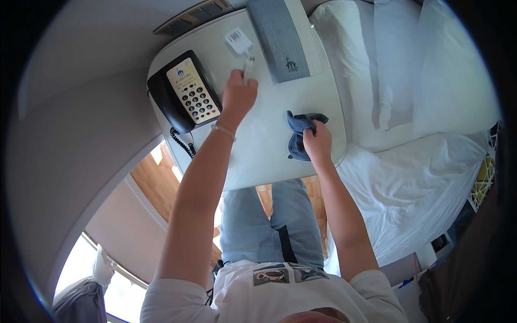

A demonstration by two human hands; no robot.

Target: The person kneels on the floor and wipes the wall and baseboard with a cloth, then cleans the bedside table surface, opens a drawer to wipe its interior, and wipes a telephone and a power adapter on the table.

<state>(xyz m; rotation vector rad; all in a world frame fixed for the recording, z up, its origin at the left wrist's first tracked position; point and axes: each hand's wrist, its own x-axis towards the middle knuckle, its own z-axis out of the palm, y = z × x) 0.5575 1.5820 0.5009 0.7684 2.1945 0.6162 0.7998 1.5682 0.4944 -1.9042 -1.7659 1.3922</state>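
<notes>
Over the back part of the white bedside table (266,161), my left hand (240,91) grips a small clear, slender object (249,68), blurred, its kind not certain. Just beyond it is a white tag or packet (239,40) bearing print; whether the two are joined I cannot tell. My right hand (318,141) holds a crumpled dark blue cloth item (298,145) near the table's right front edge. A black desk telephone (177,95) with a cream keypad panel sits left of my left hand.
A grey folder or mat (278,44) with a printed logo lies at the back right of the table. A bed with white pillows (396,60) and rumpled white bedding (400,189) adjoins the right side. The coiled phone cord (183,144) hangs at the left edge, beside the wall.
</notes>
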